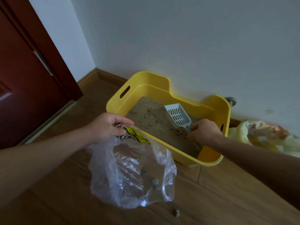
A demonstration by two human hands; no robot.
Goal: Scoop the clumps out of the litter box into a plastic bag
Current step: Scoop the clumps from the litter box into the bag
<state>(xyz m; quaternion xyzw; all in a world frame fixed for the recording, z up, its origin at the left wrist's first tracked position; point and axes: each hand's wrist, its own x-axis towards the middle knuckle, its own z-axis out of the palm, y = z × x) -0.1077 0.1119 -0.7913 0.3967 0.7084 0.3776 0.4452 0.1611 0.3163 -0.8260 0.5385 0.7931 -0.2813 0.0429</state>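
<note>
Head camera view, looking down at a corner of a room. A yellow plastic litter box point(146, 82) with cut-out handles sits on a brown wooden plank floor point(227, 184), its far side against a white wall point(178, 38). It holds sandy beige litter point(151, 117), piled higher toward the left end.

The person's right hand point(205, 131) is inside the box at its right end, fingers curled round the handle of a pale grey slotted plastic scoop point(177, 115). The scoop's head points away from the person and is raised at an angle above the litter. Just beside the hand, a few small brownish clumps point(180, 132) lie on the litter surface.

The left hand point(105, 127) pinches the rim of a thin clear plastic bag point(129, 172) with yellow and black print near its top. The bag's mouth is held at the near left edge of the box, and the bag hangs down outside it toward the floor. A couple of small grey clumps in the bag point(155, 183) show through the film near its bottom. One small loose clump point(176, 213) lies on the floor, just beside the bag.

At the left stands a dark red wooden door point(24, 78). To the right of the box, a crumpled yellowish plastic bag point(263, 137) rests on the floor against the wall, and a round metal door stop point(231, 101) sticks out behind the box's right corner.
</note>
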